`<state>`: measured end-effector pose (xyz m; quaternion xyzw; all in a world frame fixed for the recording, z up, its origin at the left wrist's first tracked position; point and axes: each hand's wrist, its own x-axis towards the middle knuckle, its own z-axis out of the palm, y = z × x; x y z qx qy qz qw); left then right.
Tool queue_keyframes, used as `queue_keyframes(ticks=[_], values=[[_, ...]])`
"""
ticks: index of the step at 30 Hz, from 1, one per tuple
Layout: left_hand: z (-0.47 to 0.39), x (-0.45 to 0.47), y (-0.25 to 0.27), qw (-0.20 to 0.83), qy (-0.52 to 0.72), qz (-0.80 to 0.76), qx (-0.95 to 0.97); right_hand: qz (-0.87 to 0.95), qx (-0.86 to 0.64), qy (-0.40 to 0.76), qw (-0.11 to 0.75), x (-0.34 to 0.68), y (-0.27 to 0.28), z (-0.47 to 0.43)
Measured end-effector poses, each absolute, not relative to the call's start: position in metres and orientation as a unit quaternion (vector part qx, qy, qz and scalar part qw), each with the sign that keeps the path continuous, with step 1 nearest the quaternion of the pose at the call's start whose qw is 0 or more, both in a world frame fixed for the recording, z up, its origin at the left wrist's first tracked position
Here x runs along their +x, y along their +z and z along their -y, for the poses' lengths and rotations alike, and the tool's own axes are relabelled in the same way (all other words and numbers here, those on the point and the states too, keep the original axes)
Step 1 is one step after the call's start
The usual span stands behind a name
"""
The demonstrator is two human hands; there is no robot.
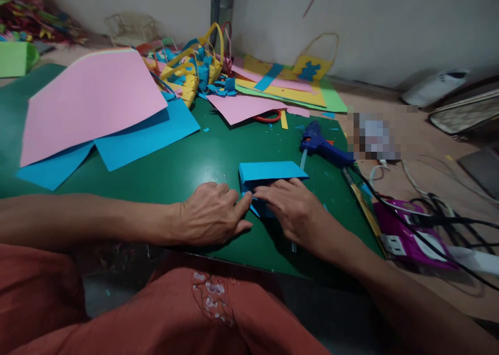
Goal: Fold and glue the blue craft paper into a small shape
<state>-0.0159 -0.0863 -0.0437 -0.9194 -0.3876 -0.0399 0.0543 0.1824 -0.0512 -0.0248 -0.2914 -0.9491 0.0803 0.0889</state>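
Observation:
A folded piece of blue paper, shaped like a small open box or bag, lies near the front edge of the green table. My right hand grips it, fingers reaching inside under the top panel. At its left end my left hand has curled fingers, with the index finger pressing on the corner flap; the thumb sits just below. Fingers hide part of the lower panel. Behind the paper rests a blue glue gun, a pale glue stick poking out of it.
Large pink paper overlaps blue sheets at left. Small yellow paper baskets and scraps stand behind. Red-handled scissors lie partly under pink paper. On the right are a purple-and-white power strip, cables and a wooden strip.

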Motion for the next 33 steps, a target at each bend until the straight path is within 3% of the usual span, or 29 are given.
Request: queue_keyframes(ticks=[7, 11, 18, 33], values=[[0.085, -0.014, -0.040, 0.049, -0.026, 0.413, -0.909, 0.925, -0.340, 0.082, 0.149, 0.180, -0.030, 0.055], [0.082, -0.011, -0.040, 0.038, -0.031, 0.423, -0.905, 0.936, -0.323, 0.017, 0.139, 0.178, -0.036, 0.056], [0.077, -0.003, -0.040, 0.019, -0.056, 0.413, -0.909, 0.939, -0.302, -0.157, 0.047, 0.170, -0.039, 0.060], [0.071, -0.004, -0.037, -0.023, -0.058, 0.356, -0.932, 0.902, -0.360, -0.199, -0.130, 0.148, -0.028, 0.052]])
